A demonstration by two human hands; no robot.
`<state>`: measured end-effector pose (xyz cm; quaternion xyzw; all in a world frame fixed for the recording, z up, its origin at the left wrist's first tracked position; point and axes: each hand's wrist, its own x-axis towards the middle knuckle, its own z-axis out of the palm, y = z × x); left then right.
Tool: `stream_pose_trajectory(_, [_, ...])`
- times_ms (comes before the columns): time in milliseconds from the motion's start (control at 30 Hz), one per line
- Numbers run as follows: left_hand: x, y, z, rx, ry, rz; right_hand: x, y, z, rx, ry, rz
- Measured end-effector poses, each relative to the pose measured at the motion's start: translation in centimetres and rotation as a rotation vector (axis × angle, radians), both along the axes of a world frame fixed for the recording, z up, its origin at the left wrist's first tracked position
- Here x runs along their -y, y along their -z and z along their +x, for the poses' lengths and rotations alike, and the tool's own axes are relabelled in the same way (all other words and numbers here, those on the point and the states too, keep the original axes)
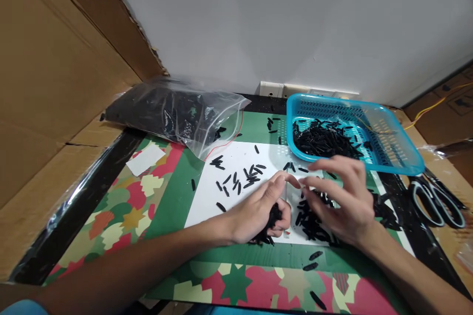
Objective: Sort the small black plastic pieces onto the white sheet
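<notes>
Many small, elongated black pieces lie in a pile on a white sheet, with others scattered to its left. Over the sheet, my left hand curls its lower fingers around a clump of the black pieces, its index finger stretched toward the right. My right hand hovers above the pile, thumb and fingertips drawn together close to the left index fingertip. Something tiny and pale shows at that pinch, too small to name. A blue plastic basket behind my right hand holds a heap of the same pieces.
A clear zip bag full of dark material lies at the back left. Black-handled scissors rest at the right. A white paper slip is on the patterned mat. Cardboard walls the left; sockets line the back wall.
</notes>
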<state>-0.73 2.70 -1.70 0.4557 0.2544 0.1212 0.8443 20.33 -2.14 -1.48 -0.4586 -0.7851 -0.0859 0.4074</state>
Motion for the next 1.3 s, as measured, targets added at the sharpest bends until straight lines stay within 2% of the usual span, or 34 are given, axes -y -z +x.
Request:
stream_pose_trajectory(100, [0.4,0.1,-0.1,0.007,-0.013,0.025,0.8,0.8,-1.6,0.026,-0.225,-0.113])
stream_pose_trajectory(233, [0.5,0.0,-0.2,0.016,-0.002,0.049,1.1,1.6,-2.5,0.001,-0.32,-0.184])
stream_pose_trajectory(333, [0.6,0.1,-0.2,0.062,-0.007,0.043,1.1,1.6,-2.6,-0.019,-0.325,-0.187])
stream_pose_trajectory(433, [0.5,0.2,0.0,0.085,-0.044,-0.043,1.0,1.2,-2.5,-0.04,-0.311,-0.138])
stream_pose_trajectory(533, [0.2,0.3,0.1,0.102,-0.066,-0.148,0.6,0.8,-2.0,-0.082,-0.23,-0.092])
stream_pose_trajectory(700, [-0.4,0.5,-0.1,0.086,-0.037,-0.128,-0.1,0.5,-1.1,-0.151,-0.122,-0.097])
stream_pose_trajectory(933, [-0.8,1.0,-0.2,0.125,-0.039,-0.139,-0.5,0.6,-0.7,-0.242,-0.151,-0.208])
stream_pose_trajectory(1300, [-0.9,0.5,0.0,0.113,-0.04,-0.111,-0.5,0.9,-0.3,-0.237,-0.195,-0.267])
